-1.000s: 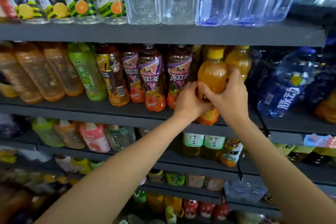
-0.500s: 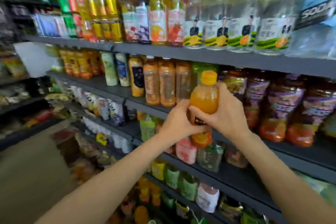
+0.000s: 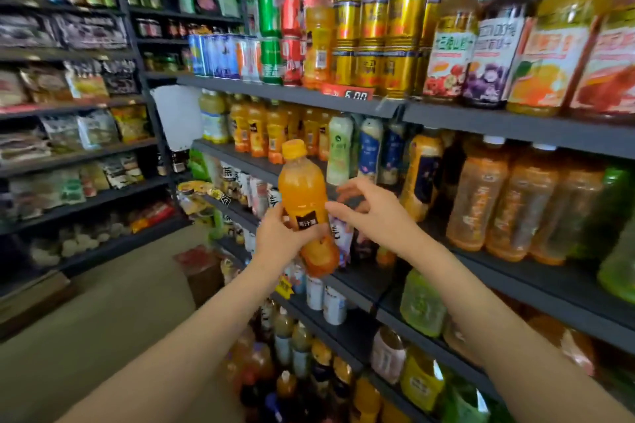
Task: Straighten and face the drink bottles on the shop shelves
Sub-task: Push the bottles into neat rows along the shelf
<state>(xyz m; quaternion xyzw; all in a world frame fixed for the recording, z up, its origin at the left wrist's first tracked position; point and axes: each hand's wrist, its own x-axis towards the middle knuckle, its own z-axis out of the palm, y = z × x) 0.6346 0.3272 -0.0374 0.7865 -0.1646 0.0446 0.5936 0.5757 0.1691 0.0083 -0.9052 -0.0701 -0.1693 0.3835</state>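
An orange juice bottle (image 3: 304, 196) with a yellow cap and a black label is held upright in the air in front of the shelves. My left hand (image 3: 278, 237) grips its lower half. My right hand (image 3: 372, 211) hovers just right of the bottle, fingers loosely spread, not gripping it. A row of matching orange juice bottles (image 3: 261, 129) stands on the middle shelf (image 3: 240, 158) further left. Pale orange tea bottles (image 3: 508, 203) stand on the same level to the right.
Gold cans (image 3: 378, 41) and tall juice bottles (image 3: 453, 41) fill the shelf above, with a red price tag (image 3: 348, 93). Lower shelves hold small bottles and cartons. Snack shelves (image 3: 68, 120) line the left wall. A tan floor aisle (image 3: 113, 319) runs between.
The view swung left along the aisle with the bottle carried along. My right hand has let go of the bottle and now hovers beside it; the left still holds it.
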